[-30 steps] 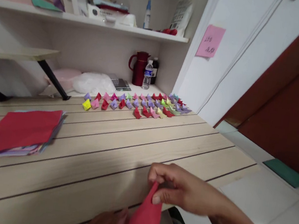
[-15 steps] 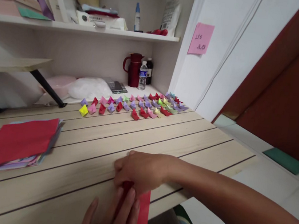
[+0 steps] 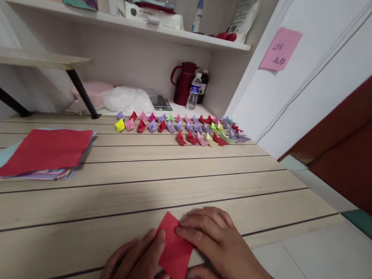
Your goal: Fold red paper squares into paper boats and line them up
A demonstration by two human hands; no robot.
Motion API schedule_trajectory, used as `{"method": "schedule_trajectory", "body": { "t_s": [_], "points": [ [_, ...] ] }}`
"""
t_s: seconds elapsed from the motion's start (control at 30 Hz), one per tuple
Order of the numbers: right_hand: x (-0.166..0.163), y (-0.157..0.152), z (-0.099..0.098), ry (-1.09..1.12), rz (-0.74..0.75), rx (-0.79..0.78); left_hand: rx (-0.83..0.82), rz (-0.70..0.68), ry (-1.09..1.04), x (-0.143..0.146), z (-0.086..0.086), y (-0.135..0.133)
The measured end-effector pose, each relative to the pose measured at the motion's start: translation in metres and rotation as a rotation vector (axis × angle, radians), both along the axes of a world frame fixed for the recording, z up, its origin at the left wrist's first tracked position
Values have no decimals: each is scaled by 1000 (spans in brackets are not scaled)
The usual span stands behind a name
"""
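A sheet of red origami paper, folded, lies at the near edge of the table with one corner jutting toward me. At its left side my left hand grips it, index finger along the edge and thumb low down. My right hand holds the upper right side, fingertips pressed on top and thumb near the lower right edge. The underside of the paper is hidden.
A stack of coloured paper with a red sheet on top lies at the left. Rows of small folded paper boats stand at the back. Behind them are a dark red jug and a water bottle.
My right hand has drawn back from across the paper to its right side. The red paper now shows more of its face and is turned at an angle. The view has shifted.
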State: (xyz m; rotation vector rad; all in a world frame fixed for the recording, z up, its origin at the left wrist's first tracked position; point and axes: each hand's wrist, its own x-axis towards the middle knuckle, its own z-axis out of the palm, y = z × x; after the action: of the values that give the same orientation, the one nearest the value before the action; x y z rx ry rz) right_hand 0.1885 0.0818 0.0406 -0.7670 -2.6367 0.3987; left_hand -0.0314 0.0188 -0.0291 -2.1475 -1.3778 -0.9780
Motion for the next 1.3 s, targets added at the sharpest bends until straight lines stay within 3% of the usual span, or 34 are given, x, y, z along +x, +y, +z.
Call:
{"method": "schedule_trajectory", "body": {
  "t_s": [0.23, 0.37, 0.53, 0.77, 0.97, 1.13, 1.3],
  "points": [
    [-8, -1, 1, 122, -163, -161, -273, -42, -186, -8, 21, 9],
    [-13, -1, 1, 90, -279, -170, -256, -70, -13, -14, 24, 14],
    [-23, -1, -5, 49, -395, -124, -240, -37, 18, -14, 23, 15],
    [-30, 2, -10, 5, -438, 4, -135, 237, -14, 4, 22, 9],
    [-30, 2, -10, 20, -445, 70, 68, 119, 144, 2, 15, 10],
    [-27, -1, -12, 54, -438, 76, 39, -29, 352, -6, 6, 14],
    [-15, -11, -26, 123, -402, 255, -6, -3, 378, -5, 4, 14]
  ]
}}
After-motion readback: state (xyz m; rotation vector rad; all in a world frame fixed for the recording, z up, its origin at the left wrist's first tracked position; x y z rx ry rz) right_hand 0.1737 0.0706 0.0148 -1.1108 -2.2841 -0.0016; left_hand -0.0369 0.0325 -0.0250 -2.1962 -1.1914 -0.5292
